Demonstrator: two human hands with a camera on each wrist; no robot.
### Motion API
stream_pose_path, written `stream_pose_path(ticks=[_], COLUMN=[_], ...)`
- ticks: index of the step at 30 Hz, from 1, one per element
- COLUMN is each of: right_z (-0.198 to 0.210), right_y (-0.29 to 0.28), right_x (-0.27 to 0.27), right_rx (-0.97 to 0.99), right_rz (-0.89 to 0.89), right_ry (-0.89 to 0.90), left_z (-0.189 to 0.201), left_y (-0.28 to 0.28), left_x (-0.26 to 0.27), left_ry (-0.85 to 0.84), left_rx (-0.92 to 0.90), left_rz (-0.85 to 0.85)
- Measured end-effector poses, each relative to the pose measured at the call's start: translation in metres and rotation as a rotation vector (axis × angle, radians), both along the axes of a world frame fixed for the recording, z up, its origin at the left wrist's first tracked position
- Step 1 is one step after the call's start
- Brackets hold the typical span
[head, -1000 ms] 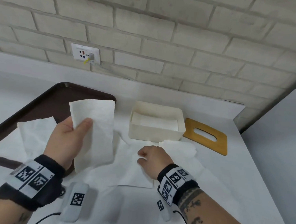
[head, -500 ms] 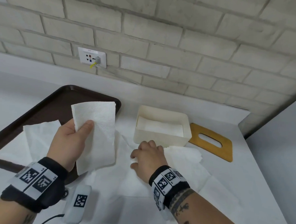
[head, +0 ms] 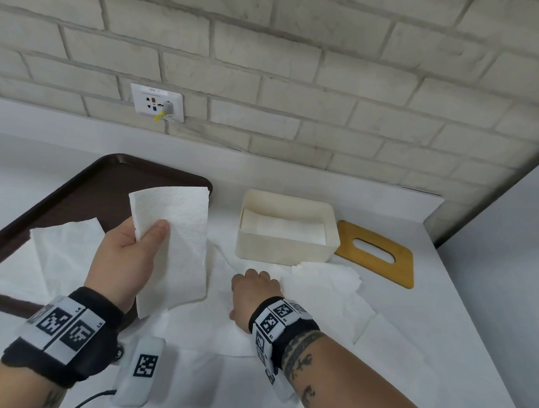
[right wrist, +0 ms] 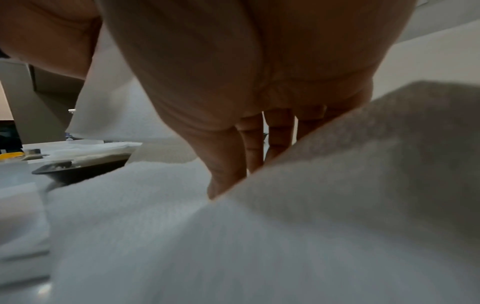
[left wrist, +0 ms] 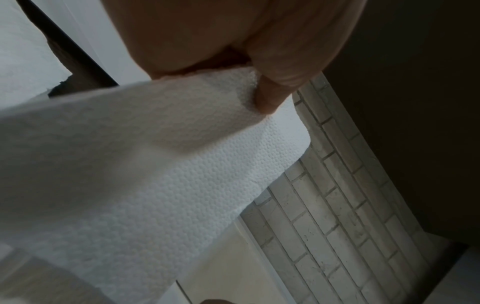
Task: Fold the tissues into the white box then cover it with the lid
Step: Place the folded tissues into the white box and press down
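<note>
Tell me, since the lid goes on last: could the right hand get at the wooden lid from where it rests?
Probably yes. The right hand rests on loose tissues, holding nothing visible, and only flat tissues lie between it and the wooden lid right of the white box.

- The left hand (head: 126, 255) holds a folded tissue (head: 177, 242) upright above the table, thumb pressed on its front face; the sheet's top edge stands before the dark brown tray (head: 73, 192)
- The right hand (head: 253, 294) rests palm-down on a flat tissue (head: 213, 329) spread on the white table (head: 443, 340); its fingers are bent out of sight
- The white box (head: 287, 230) stands open, with folded tissue lying inside; a crumpled tissue (head: 326, 286) lies just before it
- The wooden lid (head: 375, 254), slotted, lies flat right of the box
- A loose tissue (head: 66, 254) overlaps the tray's near edge
</note>
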State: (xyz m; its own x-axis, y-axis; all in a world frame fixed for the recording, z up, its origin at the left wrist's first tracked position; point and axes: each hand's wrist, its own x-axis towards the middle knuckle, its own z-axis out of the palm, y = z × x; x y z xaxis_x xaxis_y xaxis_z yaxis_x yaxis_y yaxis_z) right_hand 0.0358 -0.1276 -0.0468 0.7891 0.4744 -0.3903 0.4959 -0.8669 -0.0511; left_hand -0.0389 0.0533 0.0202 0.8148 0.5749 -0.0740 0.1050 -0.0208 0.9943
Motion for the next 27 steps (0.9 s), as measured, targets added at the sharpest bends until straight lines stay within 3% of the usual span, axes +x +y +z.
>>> stream_pose_path(ticks=[6, 10, 13, 18, 22, 27], right_z=[0.0, 0.022, 0.043, 0.059, 0.061, 0.069], right_y=[-0.002, -0.011, -0.028, -0.072, -0.109, -0.143], right_x=[0.006, 0.006, 0.006, 0.006, -0.001, -0.017], right_rx=[-0.02, 0.1, 0.304, 0.766, 1.065, 1.253], right_rz=[-0.037, -0.056, -0.127, -0.433, -0.592, -0.684], right_ry=[0.106, 0.087, 0.029, 0.079, 0.103, 0.109], left_z=[0.002, 0.003, 0.006, 0.012, 0.009, -0.006], left_y=[-0.001, 0.0, -0.001, -0.014, -0.038, -0.074], left_x=[-0.007, -0.012, -0.015, -0.012, -0.001, 0.02], left_ry=[0.006, 0.015, -0.002, -0.048, -0.051, 0.061], left_rx=[0.008, -0.03, -0.061, -0.085, -0.13, -0.315], left_rz=[0.007, 0.035, 0.079, 0.062, -0.028, -0.205])
